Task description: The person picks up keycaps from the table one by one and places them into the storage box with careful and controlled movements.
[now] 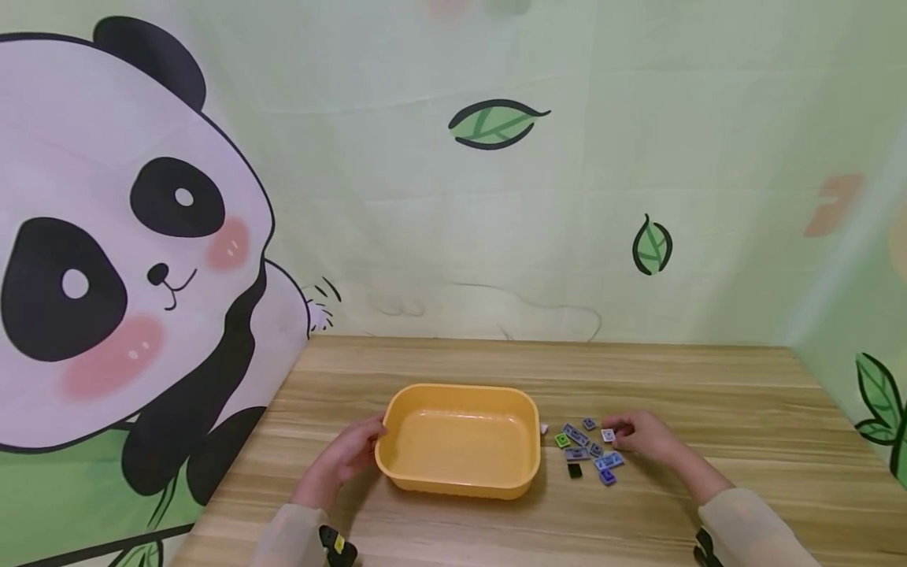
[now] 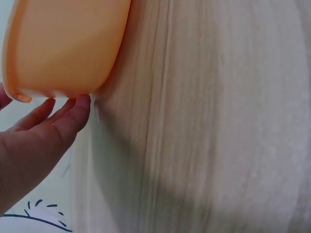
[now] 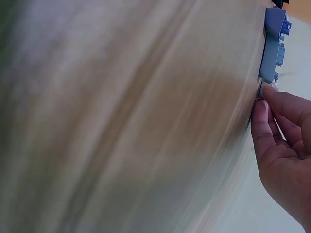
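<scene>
At the left end of a yellow plastic tub [image 1: 464, 453], my left hand [image 1: 352, 450] holds its wall. In the left wrist view, fingertips [image 2: 81, 101] press the outside of the tub and another digit reaches over its rim. My right hand [image 1: 643, 435] pinches a small white building brick [image 1: 608, 435] between thumb and fingers, low by the tabletop. Just left of that hand lies a loose group of small bricks: a lime green brick [image 1: 562, 440], a black brick [image 1: 575, 471], a light blue brick [image 1: 609, 461], a violet-blue brick [image 1: 607, 477] and several grey-blue ones.
The wooden table [image 1: 638, 528] carries the tub and bricks. A small white piece [image 1: 544, 429] lies close by the tub's right wall. Behind the table hangs a pale green backdrop [image 1: 397, 197] with a painted panda and leaves.
</scene>
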Demonstrator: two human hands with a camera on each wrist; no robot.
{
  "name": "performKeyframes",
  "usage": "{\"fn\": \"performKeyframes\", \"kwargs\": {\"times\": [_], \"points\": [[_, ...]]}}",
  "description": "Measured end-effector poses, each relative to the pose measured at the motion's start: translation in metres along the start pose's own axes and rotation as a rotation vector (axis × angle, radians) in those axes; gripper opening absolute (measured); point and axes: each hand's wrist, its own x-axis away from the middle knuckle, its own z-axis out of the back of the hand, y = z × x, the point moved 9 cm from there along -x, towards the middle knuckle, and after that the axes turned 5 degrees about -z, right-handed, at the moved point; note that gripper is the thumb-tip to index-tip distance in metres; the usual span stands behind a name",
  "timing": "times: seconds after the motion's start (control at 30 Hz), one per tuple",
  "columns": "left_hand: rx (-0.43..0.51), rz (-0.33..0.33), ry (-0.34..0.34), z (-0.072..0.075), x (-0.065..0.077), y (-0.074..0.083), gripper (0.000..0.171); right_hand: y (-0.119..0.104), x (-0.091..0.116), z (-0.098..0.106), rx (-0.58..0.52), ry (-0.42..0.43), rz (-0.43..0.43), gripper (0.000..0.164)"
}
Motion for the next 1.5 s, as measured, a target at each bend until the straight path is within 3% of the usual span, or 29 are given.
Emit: {"fn": "performKeyframes", "kwargs": {"times": [0.73, 0.97, 1.13, 1.5], "points": [[0.009, -0.009, -0.024, -0.001, -0.001, -0.003, 0.071, 0.005, -0.003, 0.000, -0.022, -0.002, 0.004, 0.031], [0.002, -0.011, -0.024, 0.000, -0.002, -0.003, 0.069, 0.013, -0.006, -0.003, -0.062, -0.033, 0.056, 0.031], [0.002, -0.012, -0.028, -0.001, -0.002, -0.001, 0.071, 0.009, -0.003, 0.001, -0.065, -0.026, -0.029, 0.032], [0.007, -0.006, -0.027, 0.000, -0.001, -0.003, 0.071, 0.005, 0.001, 0.008, -0.032, 0.004, -0.083, 0.033]]}}
